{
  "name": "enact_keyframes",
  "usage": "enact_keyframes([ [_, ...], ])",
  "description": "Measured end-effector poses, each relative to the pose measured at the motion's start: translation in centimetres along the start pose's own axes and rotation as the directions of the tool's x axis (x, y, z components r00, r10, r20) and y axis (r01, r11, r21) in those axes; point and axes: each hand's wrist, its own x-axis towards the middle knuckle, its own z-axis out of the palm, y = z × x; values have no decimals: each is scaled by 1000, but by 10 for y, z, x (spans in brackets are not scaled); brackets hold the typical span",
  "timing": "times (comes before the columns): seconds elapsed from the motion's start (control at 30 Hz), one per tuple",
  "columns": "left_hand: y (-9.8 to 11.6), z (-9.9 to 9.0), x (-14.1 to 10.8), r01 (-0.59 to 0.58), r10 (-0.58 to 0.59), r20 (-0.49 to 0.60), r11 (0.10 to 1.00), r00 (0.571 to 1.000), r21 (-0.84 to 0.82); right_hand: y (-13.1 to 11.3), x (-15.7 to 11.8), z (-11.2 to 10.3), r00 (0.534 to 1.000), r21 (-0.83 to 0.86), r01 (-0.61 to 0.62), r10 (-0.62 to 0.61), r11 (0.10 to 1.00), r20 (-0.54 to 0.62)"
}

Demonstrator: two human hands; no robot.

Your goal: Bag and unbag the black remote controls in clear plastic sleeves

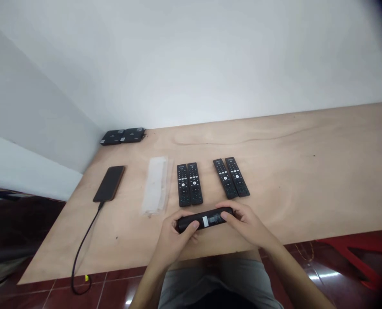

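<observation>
Sitting low over the near edge of the table (306, 180), 1 black remote (210, 220) is clamped at its ends, back side up, by the left hand (174, 235) and the right hand (245, 221), thumbs (190, 230) on top. Just beyond, 4 more remotes (195, 189) are lined up in 2 pairs, straight ahead kinda blocked. Off left, plastic bags (155, 186), a phone (109, 183) and 2 black boxes (132, 135) are parked.

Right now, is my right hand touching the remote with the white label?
Touching. In the head view, the right hand has its thumb on one end of the remote, fingers along its far edge.
</observation>
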Motion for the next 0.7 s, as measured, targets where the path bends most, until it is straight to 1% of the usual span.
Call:
enact_keyframes([
  [0.1,0,-2,0,25,-25,24,1000,999,-14,3,-1,-4,997,-27,10,-8,1000,74],
  [0.2,0,-2,1,25,-24,41,999,999,-24,7,-2,-7,998,-10,15,-14,1000,68],
  [0.23,0,-2,2,25,-23,39,999,999,-31,8,-3,-8,997,-19,36,-34,999,64],
  [0.3,-1,-2,2,30,-29,35,999,999,-42,9,-4,-10,992,-93,108,-101,990,71],
  [0.37,-3,0,2,41,-40,42,998,998,-40,9,-6,-13,980,-214,191,-174,958,96],
  [0.47,-4,3,0,56,-55,51,998,997,-13,9,-10,-17,954,-382,298,-263,875,142],
  [0.57,-3,6,-2,62,-64,54,998,996,31,9,-12,-20,925,-478,380,-325,791,197],
  [0.63,-2,5,-3,9,-13,39,995,999,99,9,-13,-20,913,-499,407,-344,765,219],
  [0.7,-2,1,-3,-124,123,21,970,992,207,8,-14,-21,908,-503,419,-345,756,237],
])
